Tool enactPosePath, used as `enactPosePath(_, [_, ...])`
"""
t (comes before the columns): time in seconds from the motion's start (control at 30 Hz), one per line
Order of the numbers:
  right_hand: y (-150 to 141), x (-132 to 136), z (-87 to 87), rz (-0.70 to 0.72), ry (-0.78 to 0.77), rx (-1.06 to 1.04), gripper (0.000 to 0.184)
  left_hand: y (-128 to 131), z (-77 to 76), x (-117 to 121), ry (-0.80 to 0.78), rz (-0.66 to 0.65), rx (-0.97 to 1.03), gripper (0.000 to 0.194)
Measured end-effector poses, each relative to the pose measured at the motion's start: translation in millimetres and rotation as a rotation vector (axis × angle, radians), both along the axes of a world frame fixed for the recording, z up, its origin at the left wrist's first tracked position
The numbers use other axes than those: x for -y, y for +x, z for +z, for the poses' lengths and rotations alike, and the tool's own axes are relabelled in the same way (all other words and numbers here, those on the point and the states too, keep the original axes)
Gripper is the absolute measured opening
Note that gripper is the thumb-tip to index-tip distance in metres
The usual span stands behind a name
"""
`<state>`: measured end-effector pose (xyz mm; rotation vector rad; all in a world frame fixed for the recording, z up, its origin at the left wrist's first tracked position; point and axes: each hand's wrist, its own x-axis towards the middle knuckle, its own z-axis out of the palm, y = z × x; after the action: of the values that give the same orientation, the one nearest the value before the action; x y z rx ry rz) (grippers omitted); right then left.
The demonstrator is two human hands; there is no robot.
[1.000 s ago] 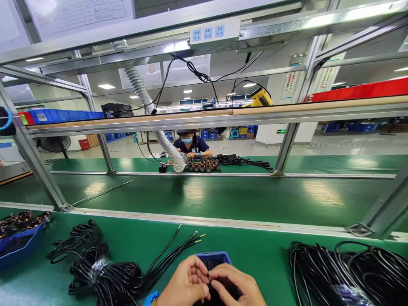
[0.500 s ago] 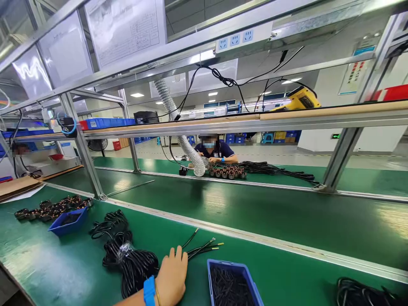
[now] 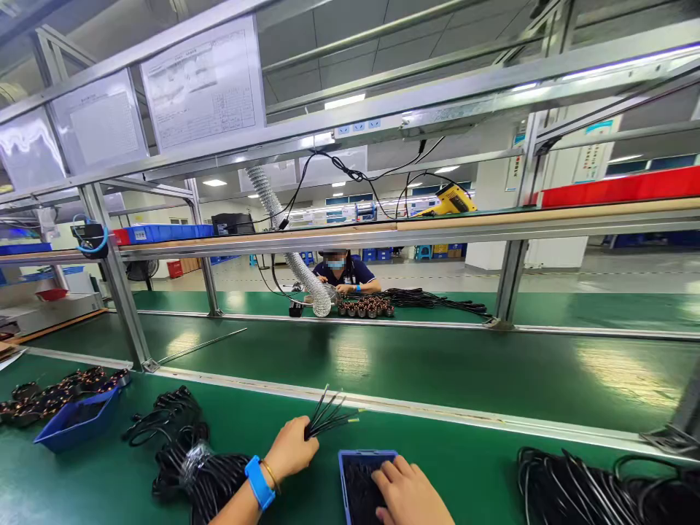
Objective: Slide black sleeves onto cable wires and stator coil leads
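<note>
My left hand (image 3: pixel 292 446), with a blue wristband at its wrist, is closed around several black cable ends (image 3: pixel 331 417), whose tips point up and right. Behind that wrist lies a bundle of black cables (image 3: pixel 205 467), tied with clear wrap. My right hand (image 3: pixel 407 490) reaches over the right rim of a blue tray (image 3: pixel 343 477). Small black tube-like pieces (image 3: pixel 361 490) fill the tray. The right fingers are over these pieces, with thumb and fingers apart; nothing shows between them.
Another blue tray (image 3: pixel 76 430) stands at left beside copper-wound coils (image 3: pixel 60 390). More black cables (image 3: pixel 596 485) lie at right. A metal rail (image 3: pixel 383 403) crosses the green bench. Opposite sits a person (image 3: pixel 350 273), near a flexible duct (image 3: pixel 306 273). A shelf (image 3: pixel 350 240) spans overhead.
My left hand has closed on the cable ends and lifted them. My right hand has come into view over the blue tray. The camera view has shifted to the right.
</note>
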<state>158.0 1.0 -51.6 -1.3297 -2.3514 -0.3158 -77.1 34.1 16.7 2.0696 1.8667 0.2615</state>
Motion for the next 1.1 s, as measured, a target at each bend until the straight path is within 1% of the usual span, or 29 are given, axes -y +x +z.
enactPosePath(0.1, [-12,-9,-9.3,-0.027,0.023,0.003,0.025,11,24.8,0,0.079,-0.197,0.161,0.023])
enactPosePath(0.17, [-17,-14,-17.7,-0.037,0.031,-0.007,0.022,25,35.6,4,0.106,-0.349,0.227,0.021])
enactPosePath(0.23, [-19,-20,-25.2,-0.053,0.034,-0.021,0.021,39,35.5,8,0.085,-0.498,0.299,0.019])
enactPosePath(0.27, [-18,-22,-28.2,-0.065,0.033,-0.028,0.023,46,31.0,10,0.065,-0.551,0.371,0.016])
enactPosePath(0.3, [-17,-23,-30.5,-0.077,0.032,-0.035,0.024,51,23.9,11,0.026,-0.575,0.469,0.013])
enactPosePath(0.33, [-15,-24,-32.2,-0.083,0.029,-0.04,0.022,55,15.1,10,-0.038,-0.562,0.582,0.012])
enactPosePath(0.37, [-14,-24,-33.1,-0.083,0.024,-0.043,0.021,58,5.5,9,-0.116,-0.519,0.695,0.015])
enactPosePath(0.43, [-11,-22,-33.5,-0.068,0.011,-0.05,0.027,59,-11.7,5,-0.256,-0.399,0.856,0.031])
enactPosePath(0.47, [-11,-21,-33.1,-0.059,0.004,-0.055,0.027,58,-17.6,3,-0.295,-0.358,0.9,0.039])
enactPosePath(0.5, [-11,-19,-32.5,-0.055,-0.002,-0.065,0.024,57,-20.9,1,-0.302,-0.337,0.931,0.046])
enactPosePath(0.53, [-12,-17,-31.9,-0.056,-0.008,-0.077,0.019,55,-21.5,1,-0.291,-0.337,0.954,0.052])
enactPosePath(0.6, [-14,-12,-30.1,-0.061,-0.024,-0.105,0.014,51,-16.5,5,-0.306,-0.353,1.003,0.058])
enactPosePath(0.7, [-13,-3,-25.4,-0.047,-0.061,-0.143,0.018,46,-4.1,15,-0.445,-0.346,1.134,0.059])
enactPosePath(0.77, [-10,3,-19.7,-0.028,-0.089,-0.164,0.024,46,-0.8,20,-0.531,-0.309,1.21,0.054])
enactPosePath(0.83, [-6,8,-11.8,-0.006,-0.136,-0.208,0.028,49,-3.5,24,-0.533,-0.242,1.222,0.049])
enactPosePath(0.93, [0,15,1.3,0.023,-0.211,-0.313,0.025,55,-13.5,25,-0.449,-0.135,1.159,0.046])
enactPosePath(1.03, [2,19,12.5,0.064,-0.238,-0.421,0.024,60,-19.3,27,-0.417,-0.098,1.131,0.043])
enactPosePath(1.1, [1,21,19.0,0.089,-0.251,-0.522,0.023,61,-17.6,29,-0.404,-0.085,1.139,0.041])
